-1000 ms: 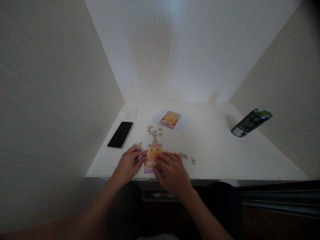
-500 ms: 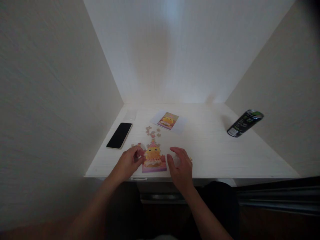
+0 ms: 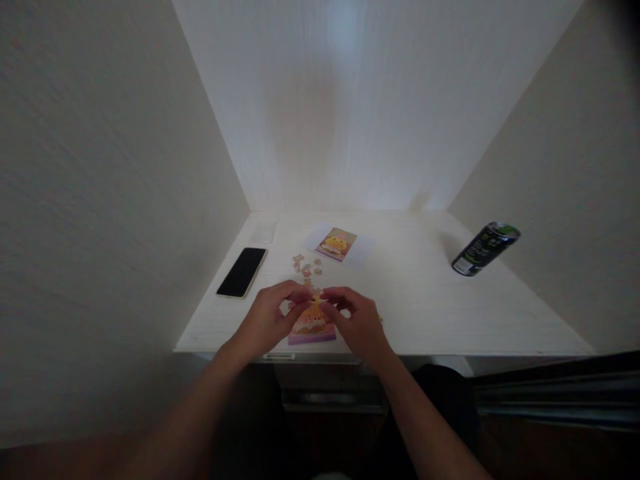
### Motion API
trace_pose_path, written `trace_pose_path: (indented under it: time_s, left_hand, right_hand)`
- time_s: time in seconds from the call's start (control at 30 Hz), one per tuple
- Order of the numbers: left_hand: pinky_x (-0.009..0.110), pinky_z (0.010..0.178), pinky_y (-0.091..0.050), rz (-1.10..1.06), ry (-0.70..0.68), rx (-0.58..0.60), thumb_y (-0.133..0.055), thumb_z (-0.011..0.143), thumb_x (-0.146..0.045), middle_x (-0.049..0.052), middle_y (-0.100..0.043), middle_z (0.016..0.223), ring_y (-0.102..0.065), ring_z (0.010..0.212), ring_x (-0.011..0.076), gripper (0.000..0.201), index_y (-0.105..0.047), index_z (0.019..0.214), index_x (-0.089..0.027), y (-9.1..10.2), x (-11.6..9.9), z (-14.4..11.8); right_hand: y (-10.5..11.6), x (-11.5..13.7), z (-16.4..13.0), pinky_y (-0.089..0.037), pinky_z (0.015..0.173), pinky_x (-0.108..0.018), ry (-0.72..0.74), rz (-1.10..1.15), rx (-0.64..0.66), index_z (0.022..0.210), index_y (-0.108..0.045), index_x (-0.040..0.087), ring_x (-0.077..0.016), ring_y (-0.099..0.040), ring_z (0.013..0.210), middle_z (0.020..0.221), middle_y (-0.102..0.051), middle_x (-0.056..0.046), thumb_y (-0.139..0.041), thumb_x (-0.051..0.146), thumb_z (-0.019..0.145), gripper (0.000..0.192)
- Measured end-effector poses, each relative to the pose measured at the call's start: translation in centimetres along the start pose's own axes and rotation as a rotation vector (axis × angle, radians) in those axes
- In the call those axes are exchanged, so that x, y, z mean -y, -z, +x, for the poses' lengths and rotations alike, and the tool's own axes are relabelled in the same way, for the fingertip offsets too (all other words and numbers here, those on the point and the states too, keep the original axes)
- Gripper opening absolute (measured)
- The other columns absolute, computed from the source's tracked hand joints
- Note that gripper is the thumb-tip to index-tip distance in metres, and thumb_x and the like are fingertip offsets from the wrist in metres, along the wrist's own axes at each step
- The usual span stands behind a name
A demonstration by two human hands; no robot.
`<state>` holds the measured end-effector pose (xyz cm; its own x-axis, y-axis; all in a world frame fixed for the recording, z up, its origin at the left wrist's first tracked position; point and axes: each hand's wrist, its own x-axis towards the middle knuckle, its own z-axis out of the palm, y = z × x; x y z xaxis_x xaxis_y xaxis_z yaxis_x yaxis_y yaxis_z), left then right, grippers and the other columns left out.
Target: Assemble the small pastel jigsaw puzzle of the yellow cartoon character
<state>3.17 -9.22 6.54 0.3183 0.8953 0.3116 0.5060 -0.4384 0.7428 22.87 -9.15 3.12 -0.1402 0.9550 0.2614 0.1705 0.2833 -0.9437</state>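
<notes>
A partly assembled jigsaw puzzle (image 3: 311, 328) lies near the table's front edge, showing a yellow cake-like figure on a pink and purple ground. Over its upper half my left hand (image 3: 280, 310) and my right hand (image 3: 354, 319) come together, fingertips almost meeting. Thumb and index finger of each hand are pinched. Whatever small thing is between them is too small to make out. The hands cover the sides and part of the top of the puzzle. Just beyond them lie several loose puzzle pieces (image 3: 299, 261).
A picture card (image 3: 336, 244) with the same figure rests on white paper (image 3: 363, 252) farther back. To the left are a phone (image 3: 243, 272) and a clear plastic sleeve (image 3: 263, 232). A dark drink can (image 3: 485, 250) stands right. Panels enclose the white table (image 3: 450, 313).
My left hand has moved right from the puzzle's left edge to above it. My right hand has moved left and closed from open into a pinch. The view has shifted slightly.
</notes>
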Motion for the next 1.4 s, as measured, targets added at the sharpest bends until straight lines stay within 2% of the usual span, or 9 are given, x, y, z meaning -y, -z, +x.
trace_pose_path:
  time_s: [0.13, 0.27, 0.33, 0.4, 0.5, 0.6, 0.8, 1.1, 1.4]
  left_hand:
    - [0.03, 0.077, -0.055, -0.158, 0.029, 0.047, -0.068, 0.083, -0.025, 0.006, -0.069, 0.091, -0.067, 0.082, 0.0175, 0.014, -0.065, 0.095, -0.019, -0.6, -0.7, 1.7]
    - [0.03, 0.072, -0.057, -0.233, 0.074, -0.014, -0.07, 0.081, -0.024, 0.005, -0.07, 0.085, -0.069, 0.076, 0.0171, 0.017, -0.063, 0.095, -0.018, -1.5, -0.2, 2.6]
    - [0.033, 0.078, -0.056, -0.114, 0.05, -0.04, -0.067, 0.084, -0.024, 0.006, -0.071, 0.089, -0.068, 0.082, 0.0184, 0.012, -0.064, 0.095, -0.018, -1.7, 0.3, 2.4]
    - [0.039, 0.089, -0.053, 0.085, -0.012, -0.007, -0.063, 0.087, -0.025, 0.008, -0.071, 0.101, -0.066, 0.097, 0.0217, 0.012, -0.067, 0.097, -0.02, -1.9, 0.9, 1.7]
    - [0.049, 0.105, -0.042, 0.28, -0.114, 0.114, -0.066, 0.087, -0.032, 0.01, -0.063, 0.127, -0.055, 0.121, 0.0279, 0.024, -0.068, 0.109, -0.022, -2.2, 2.3, -0.1]
    - [0.052, 0.112, -0.033, 0.328, -0.17, 0.165, -0.066, 0.087, -0.035, 0.011, -0.055, 0.139, -0.046, 0.132, 0.0298, 0.037, -0.063, 0.122, -0.022, -2.9, 3.6, -1.7]
    - [0.05, 0.114, -0.033, 0.323, -0.193, 0.14, -0.065, 0.087, -0.035, 0.012, -0.056, 0.138, -0.045, 0.134, 0.0286, 0.042, -0.06, 0.125, -0.02, -3.5, 4.5, -2.2]
    - [0.046, 0.116, -0.03, 0.357, -0.182, 0.16, -0.065, 0.087, -0.035, 0.009, -0.055, 0.139, -0.043, 0.135, 0.0263, 0.039, -0.06, 0.124, -0.022, -3.3, 4.3, -2.3]
    - [0.047, 0.116, -0.028, 0.333, -0.186, 0.159, -0.064, 0.088, -0.035, 0.008, -0.056, 0.138, -0.043, 0.135, 0.0259, 0.037, -0.061, 0.122, -0.022, -3.2, 4.2, -2.2]
  right_hand:
    - [0.7, 0.4, 1.5, -0.057, 0.072, -0.031, -0.027, 0.077, 0.121, 0.094, -0.071, 0.022, -0.0173, -0.069, 0.078, 0.087, -0.075, -0.003, -0.067, 0.027, 0.081, 0.015]
    - [2.0, -0.4, 2.3, -0.056, 0.067, -0.031, -0.091, 0.081, 0.218, 0.099, -0.07, 0.02, -0.0173, -0.069, 0.072, 0.082, -0.074, -0.003, -0.069, 0.028, 0.078, 0.023]
    - [2.5, -1.0, 2.5, -0.055, 0.065, -0.031, -0.122, -0.007, 0.248, 0.102, -0.071, 0.019, -0.0176, -0.068, 0.069, 0.079, -0.074, -0.003, -0.068, 0.028, 0.078, 0.026]
    - [2.9, -1.7, 2.7, -0.054, 0.065, -0.032, -0.114, -0.159, 0.235, 0.102, -0.074, 0.02, -0.0179, -0.067, 0.068, 0.077, -0.074, -0.003, -0.065, 0.026, 0.08, 0.024]
    - [2.7, -2.4, 2.8, -0.052, 0.073, -0.035, -0.009, -0.381, 0.215, 0.1, -0.075, 0.023, -0.0185, -0.065, 0.074, 0.083, -0.073, -0.004, -0.059, 0.02, 0.082, 0.025]
    - [1.7, -2.8, 2.5, -0.05, 0.081, -0.036, 0.051, -0.458, 0.229, 0.097, -0.076, 0.023, -0.0188, -0.064, 0.083, 0.09, -0.071, -0.005, -0.054, 0.015, 0.084, 0.026]
    - [0.0, -2.7, 1.8, -0.047, 0.084, -0.036, -0.022, -0.563, 0.212, 0.095, -0.073, 0.021, -0.0199, -0.063, 0.088, 0.089, -0.071, -0.005, -0.053, 0.018, 0.089, 0.021]
    - [0.6, -2.2, 2.5, -0.047, 0.077, -0.031, -0.067, -0.637, 0.286, 0.088, -0.073, 0.02, -0.018, -0.064, 0.078, 0.083, -0.071, -0.004, -0.059, 0.02, 0.085, 0.015]
    - [1.3, -2.8, 3.9, -0.047, 0.074, -0.028, 0.073, -0.642, 0.425, 0.082, -0.073, 0.021, -0.0153, -0.061, 0.075, 0.082, -0.067, -0.003, -0.059, 0.012, 0.083, 0.018]
